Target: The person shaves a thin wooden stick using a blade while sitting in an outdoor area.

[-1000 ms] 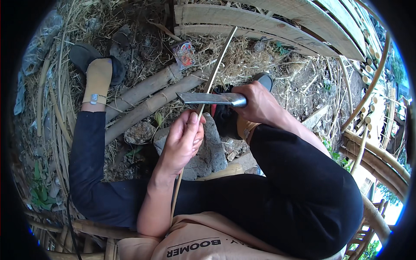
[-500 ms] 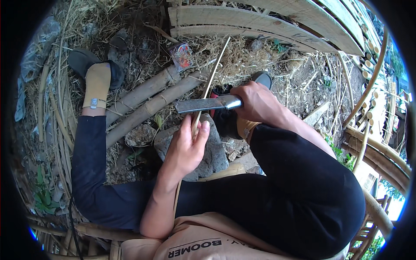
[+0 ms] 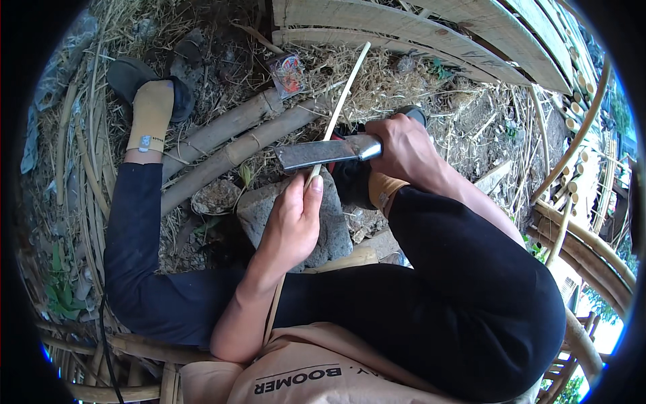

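Observation:
My left hand [image 3: 293, 219] pinches a long, thin bamboo strip [image 3: 346, 94] between thumb and fingers. The strip's pale far end points up and away, and its near end runs back under my left forearm to my shirt. In my right hand [image 3: 406, 148] is the grip of a broad, flat-bladed knife [image 3: 319, 154]; the fist hides the handle. Its worn metal blade points left and lies across the strip, just beyond my left fingertips. Below my left hand sits a large grey stone block [image 3: 330, 225].
Two bamboo poles [image 3: 242, 145] lie on the straw-covered ground beyond the stone. A red printed packet [image 3: 288, 75] rests near their ends. Curved wooden slats [image 3: 404, 47] stand at the back, with stacked bamboo [image 3: 577, 168] at far right. My bent legs flank the stone.
The blade and my right hand have shifted slightly right. The strip's far end has moved up and right, while my left hand stays nearly in place. The whole view has tilted a little.

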Demonstrator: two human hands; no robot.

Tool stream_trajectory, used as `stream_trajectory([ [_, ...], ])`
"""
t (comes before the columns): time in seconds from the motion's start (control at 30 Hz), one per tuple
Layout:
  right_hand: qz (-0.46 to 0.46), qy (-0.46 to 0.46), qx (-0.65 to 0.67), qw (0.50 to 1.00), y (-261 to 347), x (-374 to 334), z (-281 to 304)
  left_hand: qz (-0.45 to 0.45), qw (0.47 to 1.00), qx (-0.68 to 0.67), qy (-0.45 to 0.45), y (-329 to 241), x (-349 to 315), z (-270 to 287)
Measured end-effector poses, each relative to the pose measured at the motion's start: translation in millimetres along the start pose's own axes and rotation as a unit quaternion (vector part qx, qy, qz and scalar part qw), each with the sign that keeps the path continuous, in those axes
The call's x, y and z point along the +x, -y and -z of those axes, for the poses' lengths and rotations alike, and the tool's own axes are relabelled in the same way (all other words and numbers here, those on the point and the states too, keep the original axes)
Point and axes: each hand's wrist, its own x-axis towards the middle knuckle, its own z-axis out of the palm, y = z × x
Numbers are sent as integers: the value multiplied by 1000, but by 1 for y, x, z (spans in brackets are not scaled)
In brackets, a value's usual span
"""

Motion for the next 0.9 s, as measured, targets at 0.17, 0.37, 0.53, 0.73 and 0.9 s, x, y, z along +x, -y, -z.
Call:
stream_trajectory([
  [0.17, 0, -18, 11, 1000, -1, -1, 5, -78, 989, 114, -49, -21, -9, -5],
  [0.37, -43, -81, 2, 996, -8, 0, 2, -72, 984, 157, -48, -28, -16, -5],
  [0.53, -102, -100, -40, 989, -24, 2, -3, -32, 979, 200, -24, -22, -25, -6],
  [0.73, -183, -154, -36, 970, -58, 12, 15, -31, 978, 204, -21, -28, -37, -11],
  [0.9, -168, -158, -52, 971, -64, 5, 28, -52, 981, 189, -17, -25, -31, -9],
])
